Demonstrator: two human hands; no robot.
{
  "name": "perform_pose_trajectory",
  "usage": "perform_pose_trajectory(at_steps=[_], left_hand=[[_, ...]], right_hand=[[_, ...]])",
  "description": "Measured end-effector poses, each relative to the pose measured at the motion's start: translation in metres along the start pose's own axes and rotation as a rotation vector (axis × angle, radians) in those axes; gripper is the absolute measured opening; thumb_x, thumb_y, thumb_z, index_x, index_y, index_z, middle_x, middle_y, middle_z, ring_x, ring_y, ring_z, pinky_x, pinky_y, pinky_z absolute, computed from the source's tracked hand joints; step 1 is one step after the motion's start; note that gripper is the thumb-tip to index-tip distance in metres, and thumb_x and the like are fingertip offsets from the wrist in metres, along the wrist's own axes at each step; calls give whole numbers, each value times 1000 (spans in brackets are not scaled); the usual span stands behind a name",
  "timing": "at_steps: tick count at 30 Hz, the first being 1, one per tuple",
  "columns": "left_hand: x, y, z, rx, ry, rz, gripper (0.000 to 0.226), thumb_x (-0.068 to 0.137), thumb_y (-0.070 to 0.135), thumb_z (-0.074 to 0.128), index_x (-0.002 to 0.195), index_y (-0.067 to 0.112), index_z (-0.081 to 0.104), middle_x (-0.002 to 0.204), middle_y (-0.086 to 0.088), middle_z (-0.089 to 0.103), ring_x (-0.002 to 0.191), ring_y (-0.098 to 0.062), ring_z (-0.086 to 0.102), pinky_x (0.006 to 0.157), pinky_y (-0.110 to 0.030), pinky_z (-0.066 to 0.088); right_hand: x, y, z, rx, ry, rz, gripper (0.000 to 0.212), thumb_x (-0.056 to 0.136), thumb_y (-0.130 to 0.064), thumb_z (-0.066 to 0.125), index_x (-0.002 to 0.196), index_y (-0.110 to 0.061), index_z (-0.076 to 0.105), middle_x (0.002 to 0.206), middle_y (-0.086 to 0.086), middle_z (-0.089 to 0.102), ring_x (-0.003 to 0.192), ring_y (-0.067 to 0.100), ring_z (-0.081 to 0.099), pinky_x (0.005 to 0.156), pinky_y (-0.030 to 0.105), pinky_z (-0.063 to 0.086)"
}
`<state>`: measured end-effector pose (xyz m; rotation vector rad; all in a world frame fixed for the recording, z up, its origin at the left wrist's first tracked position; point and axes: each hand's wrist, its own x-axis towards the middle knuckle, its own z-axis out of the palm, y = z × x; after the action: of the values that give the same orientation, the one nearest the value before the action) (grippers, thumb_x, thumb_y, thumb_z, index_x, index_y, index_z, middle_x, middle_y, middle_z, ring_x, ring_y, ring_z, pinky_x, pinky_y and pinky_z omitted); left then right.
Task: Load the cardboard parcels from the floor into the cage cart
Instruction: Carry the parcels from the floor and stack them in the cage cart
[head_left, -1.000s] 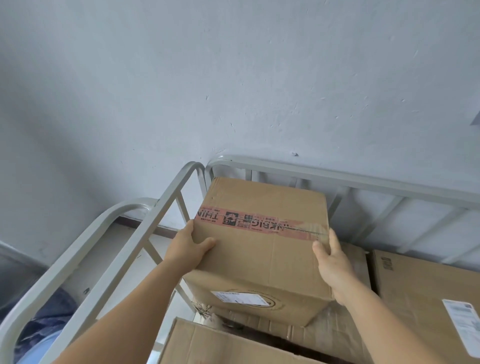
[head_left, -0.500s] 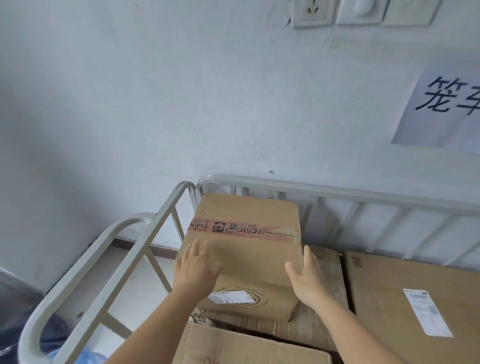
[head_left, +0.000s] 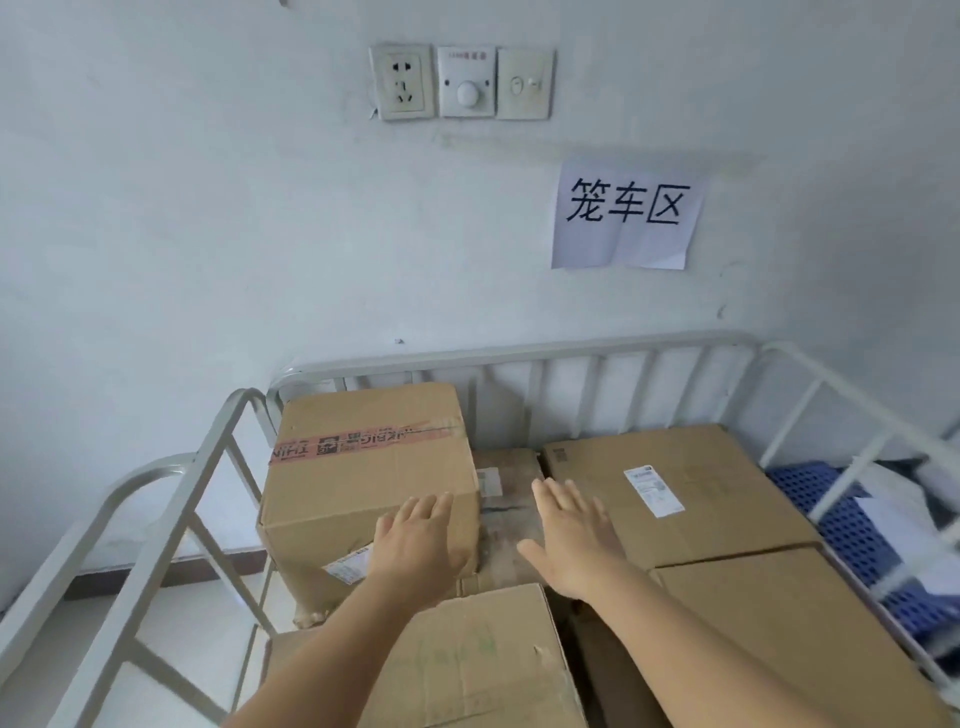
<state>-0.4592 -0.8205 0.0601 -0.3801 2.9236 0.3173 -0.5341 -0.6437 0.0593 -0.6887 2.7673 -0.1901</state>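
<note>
A pale wall (head_left: 208, 234) backs the cage cart (head_left: 519, 356), where a taped parcel (head_left: 363, 467) sits in the far-left corner. Left hand (head_left: 421, 545) and right hand (head_left: 574, 535) hover spread, fingers released, grasping nothing.

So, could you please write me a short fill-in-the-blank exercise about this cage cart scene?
1. The tape across the tall parcel is ____.
2. Both hands, left hand and right hand, are ____, gripping nothing.
3. The crate beyond the cart rail is ____.

Missing words: red; open; blue
</note>
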Motion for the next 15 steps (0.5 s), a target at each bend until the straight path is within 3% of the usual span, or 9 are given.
perform_pose_trajectory(at_steps=[9, 15], left_hand=[[-52, 86, 19, 36, -63, 363, 70, 95, 47, 46, 154, 24, 15, 159, 2, 21, 147, -20, 17, 118, -41, 17], [-92, 162, 36, 85, -121, 623, 69, 96, 47, 43, 154, 25, 14, 158, 2, 23, 146, -19, 19, 117, -40, 16]], right_hand=[[-135, 46, 7, 56, 102, 351, 73, 98, -47, 45, 155, -17, 11, 162, 3, 16, 149, 24, 13, 118, 41, 16], [-228, 88, 22, 155, 140, 611, 75, 99, -46, 43, 157, -18, 5, 164, 4, 8, 151, 23, 6, 121, 44, 9]])
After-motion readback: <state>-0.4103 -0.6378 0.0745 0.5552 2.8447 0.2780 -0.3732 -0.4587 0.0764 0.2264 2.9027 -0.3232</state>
